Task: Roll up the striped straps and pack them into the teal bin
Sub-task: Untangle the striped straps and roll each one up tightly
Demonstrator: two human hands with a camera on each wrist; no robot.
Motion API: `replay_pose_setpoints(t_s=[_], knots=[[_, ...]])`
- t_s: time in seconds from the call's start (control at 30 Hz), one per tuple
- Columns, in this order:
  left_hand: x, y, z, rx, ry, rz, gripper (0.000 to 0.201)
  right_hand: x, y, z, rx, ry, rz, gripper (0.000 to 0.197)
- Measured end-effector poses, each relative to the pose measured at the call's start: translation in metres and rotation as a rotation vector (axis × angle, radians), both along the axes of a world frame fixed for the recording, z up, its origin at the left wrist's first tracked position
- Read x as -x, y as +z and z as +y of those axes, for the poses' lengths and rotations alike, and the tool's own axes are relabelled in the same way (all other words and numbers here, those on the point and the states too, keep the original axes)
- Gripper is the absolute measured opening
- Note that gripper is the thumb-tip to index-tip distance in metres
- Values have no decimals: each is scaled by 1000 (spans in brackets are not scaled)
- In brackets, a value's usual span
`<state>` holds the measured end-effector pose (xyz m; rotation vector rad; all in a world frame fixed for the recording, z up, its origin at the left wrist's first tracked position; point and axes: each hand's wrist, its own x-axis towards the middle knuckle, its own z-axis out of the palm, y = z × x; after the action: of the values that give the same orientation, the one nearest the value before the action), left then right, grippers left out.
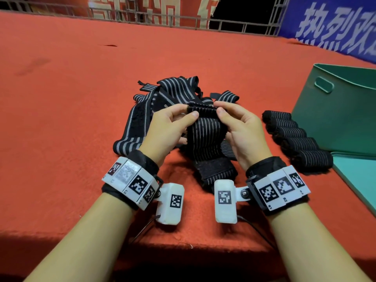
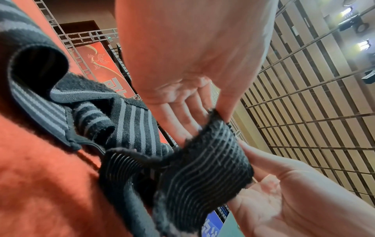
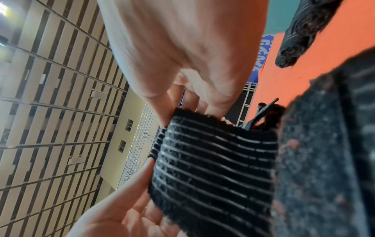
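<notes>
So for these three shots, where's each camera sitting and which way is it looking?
Head: looks forward and down at both forearms, left hand and right hand pinching a striped strap; teal bin at right.
Left wrist: looks along the left palm, upward.
Right wrist: looks along the right palm, upward.
All three share the strap; each wrist view also catches the opposite hand.

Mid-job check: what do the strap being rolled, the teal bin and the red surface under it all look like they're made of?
Strap: looks like stretchy woven elastic, black with thin pale stripes, fuzzy edges; the rough patch at its near end looks like hook-and-loop.
Teal bin: probably moulded plastic; smooth, matte, with a cut-out handle.
Red surface: felt-like or carpet cloth, with a dull nap.
</notes>
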<state>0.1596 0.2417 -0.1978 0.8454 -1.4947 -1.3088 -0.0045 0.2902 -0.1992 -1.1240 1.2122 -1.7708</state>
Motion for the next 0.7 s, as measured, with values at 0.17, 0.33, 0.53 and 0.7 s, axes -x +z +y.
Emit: replay_pose_setpoints(t_s=[0.17,0.33,0.53,0.7], knots=[[0,-1,-1,-58,21,7,6,1,2,2,-38,13,-7,17],[0,-2,0,-87,-4,11,31,2,-3,-1,-44,-17,55,18],[0,-1,1,-20,43,18,18,1,-4,-1,-11,-13,114,27],[-2,0,2,6,40,22,23,1,-6,0,3,-34,132,37]])
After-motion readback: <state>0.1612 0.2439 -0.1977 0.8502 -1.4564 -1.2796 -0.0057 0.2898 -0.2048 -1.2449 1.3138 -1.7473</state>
